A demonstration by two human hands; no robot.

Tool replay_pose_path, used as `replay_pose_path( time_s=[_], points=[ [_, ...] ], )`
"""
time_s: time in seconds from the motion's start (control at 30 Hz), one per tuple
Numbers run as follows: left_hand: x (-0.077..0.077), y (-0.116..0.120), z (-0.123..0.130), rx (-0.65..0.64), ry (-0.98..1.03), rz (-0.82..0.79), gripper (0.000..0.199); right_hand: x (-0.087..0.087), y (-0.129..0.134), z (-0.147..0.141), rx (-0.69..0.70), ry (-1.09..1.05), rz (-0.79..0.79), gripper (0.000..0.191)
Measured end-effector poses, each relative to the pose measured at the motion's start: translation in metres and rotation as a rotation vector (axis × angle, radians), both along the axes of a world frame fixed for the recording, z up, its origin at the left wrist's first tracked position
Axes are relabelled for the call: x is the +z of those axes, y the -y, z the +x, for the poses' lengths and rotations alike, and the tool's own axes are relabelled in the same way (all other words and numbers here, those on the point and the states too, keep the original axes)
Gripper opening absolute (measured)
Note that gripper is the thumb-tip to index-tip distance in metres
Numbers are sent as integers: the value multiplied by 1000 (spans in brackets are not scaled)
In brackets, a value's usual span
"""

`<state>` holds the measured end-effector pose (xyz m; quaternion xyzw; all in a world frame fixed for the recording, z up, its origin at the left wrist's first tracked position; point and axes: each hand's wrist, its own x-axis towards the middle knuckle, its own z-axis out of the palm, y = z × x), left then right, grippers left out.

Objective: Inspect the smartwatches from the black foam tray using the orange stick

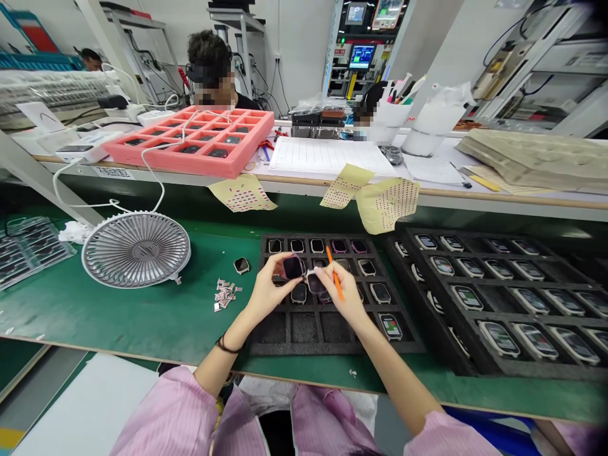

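Left grip (268,292) holds smartwatch (293,267); right grip (344,294), orange stick (330,258).

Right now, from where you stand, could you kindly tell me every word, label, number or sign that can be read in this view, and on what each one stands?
No text here can be quoted; nothing is legible.
The white label on the bench edge: small print, too blurred to read.
The smartwatch screens in the right-hand tray: too small to read.
The monitor behind the bench: too small to read.

The head camera looks forward and down across the green workbench (118,316).
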<state>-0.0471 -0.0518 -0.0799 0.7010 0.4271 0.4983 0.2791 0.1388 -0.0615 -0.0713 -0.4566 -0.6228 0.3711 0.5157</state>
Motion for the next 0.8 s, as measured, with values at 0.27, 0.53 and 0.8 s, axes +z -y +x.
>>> replay_pose_path(
  time_s=[0.27, 0.53, 0.8],
  points=[
    [-23, 85, -51, -43, -480, -104, 41, -42, 61, -34, -40, 293, 70, 39],
    [-35, 91, -56, -51, -708, 66, 36, -30, 84, -2, -322, 546, 167, 28],
    [-37, 61, -58, -153, -766, -64, 60, -51, 97, 109, -738, 919, 67, 45]
  ],
)
